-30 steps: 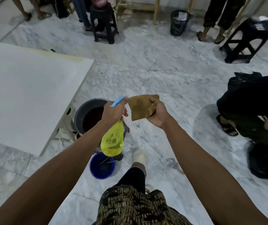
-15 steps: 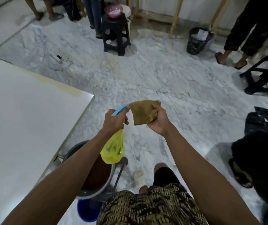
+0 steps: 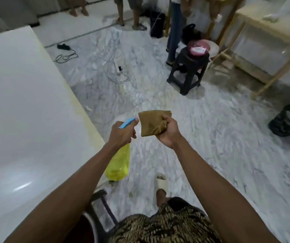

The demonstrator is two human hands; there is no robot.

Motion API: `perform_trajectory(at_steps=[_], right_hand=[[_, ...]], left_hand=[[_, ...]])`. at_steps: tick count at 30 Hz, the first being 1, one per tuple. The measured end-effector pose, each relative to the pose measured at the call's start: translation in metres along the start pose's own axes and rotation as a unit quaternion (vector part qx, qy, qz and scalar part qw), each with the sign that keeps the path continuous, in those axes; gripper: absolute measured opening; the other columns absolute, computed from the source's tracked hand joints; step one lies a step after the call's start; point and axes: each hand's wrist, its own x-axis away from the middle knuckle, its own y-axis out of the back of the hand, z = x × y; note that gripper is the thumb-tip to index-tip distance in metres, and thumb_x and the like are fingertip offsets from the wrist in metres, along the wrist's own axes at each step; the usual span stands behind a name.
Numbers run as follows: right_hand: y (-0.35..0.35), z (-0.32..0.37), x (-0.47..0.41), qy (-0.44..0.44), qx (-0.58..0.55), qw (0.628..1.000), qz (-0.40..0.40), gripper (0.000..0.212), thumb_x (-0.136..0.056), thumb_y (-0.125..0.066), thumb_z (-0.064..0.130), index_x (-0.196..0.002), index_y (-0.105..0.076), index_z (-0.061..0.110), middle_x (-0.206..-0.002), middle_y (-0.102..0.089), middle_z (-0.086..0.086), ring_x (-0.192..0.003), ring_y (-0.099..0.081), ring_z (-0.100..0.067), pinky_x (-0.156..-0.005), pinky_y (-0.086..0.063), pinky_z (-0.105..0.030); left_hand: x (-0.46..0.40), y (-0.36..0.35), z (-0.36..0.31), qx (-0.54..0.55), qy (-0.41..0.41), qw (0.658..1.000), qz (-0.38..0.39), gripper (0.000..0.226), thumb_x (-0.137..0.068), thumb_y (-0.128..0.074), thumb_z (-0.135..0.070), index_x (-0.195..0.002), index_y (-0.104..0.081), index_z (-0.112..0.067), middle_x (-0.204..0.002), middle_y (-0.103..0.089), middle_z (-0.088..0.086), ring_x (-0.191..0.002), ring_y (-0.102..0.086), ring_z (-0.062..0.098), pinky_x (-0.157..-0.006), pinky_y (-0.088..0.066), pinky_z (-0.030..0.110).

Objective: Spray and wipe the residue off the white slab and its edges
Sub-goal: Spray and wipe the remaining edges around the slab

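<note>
We have the yellow spray bottle (image 3: 118, 163) hanging from our left hand (image 3: 122, 133), whose fingers are curled round its neck under the blue trigger head (image 3: 127, 122), and our right hand (image 3: 168, 132) pinches a folded brown cloth (image 3: 152, 124) with thumb and curled fingers, holding it up right at the nozzle. Both hands are out over the marble floor (image 3: 210, 137), just off the white slab (image 3: 26, 111), which fills the left of the view; its near edge (image 3: 86, 113) carries a yellowish streak of residue running along its length. The step in hand looks like wetting the cloth before the wipe, so we judge it best to keep the nozzle close and square to the flat face of the fold, squeeze in short bursts so the liquid soaks in rather than mists past onto the floor, and spread the fold a little so more of it gets damp. After that we should turn left to the slab and work along the stained edge, wrapping the cloth over the corner so top and side are cleaned in one pass. Cables (image 3: 117, 71) and a black stool (image 3: 187, 74) lie further off, well apart from us
</note>
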Motion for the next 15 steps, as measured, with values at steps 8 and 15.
perform_trajectory(at_steps=[8, 15], right_hand=[[-0.089, 0.091, -0.167, -0.104, 0.077, 0.989, 0.071, 0.04, -0.1, -0.045, 0.03, -0.129, -0.058, 0.007, -0.122, -0.068, -0.012, -0.109, -0.064, -0.024, -0.088, -0.052, -0.034], [-0.189, 0.123, -0.283, -0.163, 0.128, 0.971, 0.116, 0.04, -0.099, -0.047, 0.029, -0.13, -0.059, 0.007, -0.126, -0.066, -0.012, -0.108, -0.062, -0.026, -0.097, -0.049, -0.037]], left_hand=[[-0.129, 0.016, -0.061, 0.081, 0.083, 0.985, -0.126, 0.064, -0.101, -0.062, -0.057, -0.069, -0.073, -0.003, -0.067, -0.076, 0.011, -0.048, -0.06, 0.015, -0.053, -0.053, 0.026], [-0.221, 0.076, -0.09, 0.123, 0.112, 0.966, -0.198, 0.06, -0.101, -0.065, -0.051, -0.071, -0.071, 0.0, -0.074, -0.076, 0.019, -0.052, -0.066, 0.012, -0.056, -0.051, 0.03]])
